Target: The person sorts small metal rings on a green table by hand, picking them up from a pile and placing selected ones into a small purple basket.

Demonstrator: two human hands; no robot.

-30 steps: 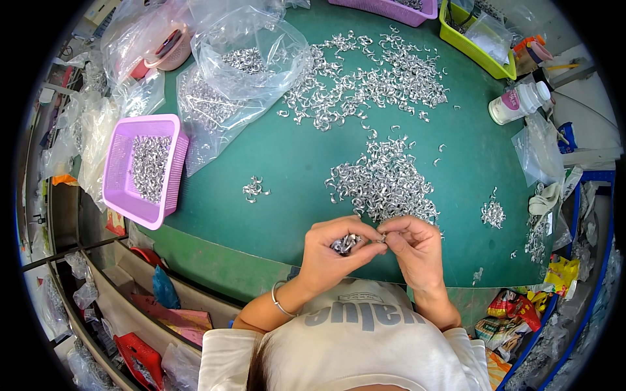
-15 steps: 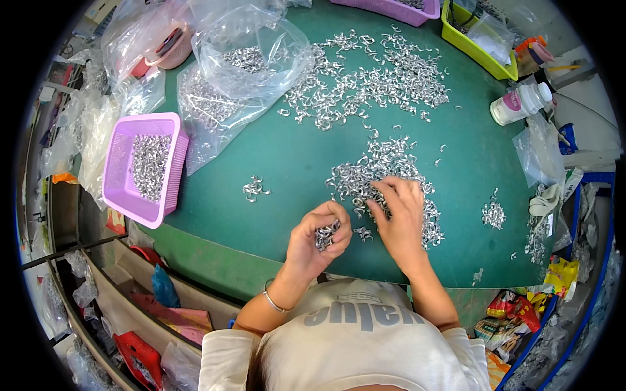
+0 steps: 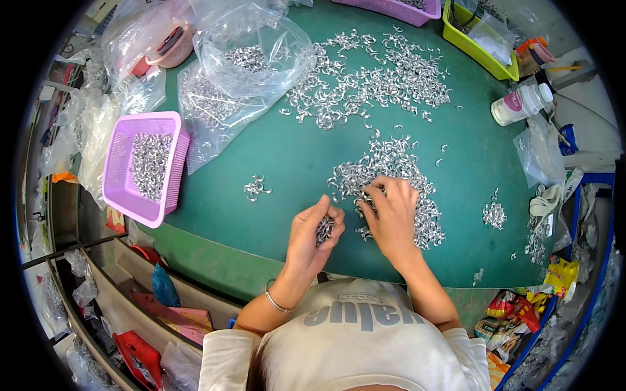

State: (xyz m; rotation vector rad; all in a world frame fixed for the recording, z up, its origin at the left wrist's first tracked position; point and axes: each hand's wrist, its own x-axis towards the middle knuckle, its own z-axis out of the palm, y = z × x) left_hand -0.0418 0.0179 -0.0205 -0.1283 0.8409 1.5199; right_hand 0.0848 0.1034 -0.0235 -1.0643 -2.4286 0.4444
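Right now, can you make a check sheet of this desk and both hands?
Surface: green table, mostly covered.
Job's things: pile of small silver metal clips; small bunch apart.
Clutter: purple basket with clips, clear bags, white bottle, yellow-green bin.
Hands: left hand shut on clips; right hand fingers in the pile, grip hidden.
Cables: nothing seen.
Surroundings: packets and bags at the edges.

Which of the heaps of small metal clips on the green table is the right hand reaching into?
The middle heap just in front of the person: the right hand rests on it. The wide heap lies farther off, untouched.
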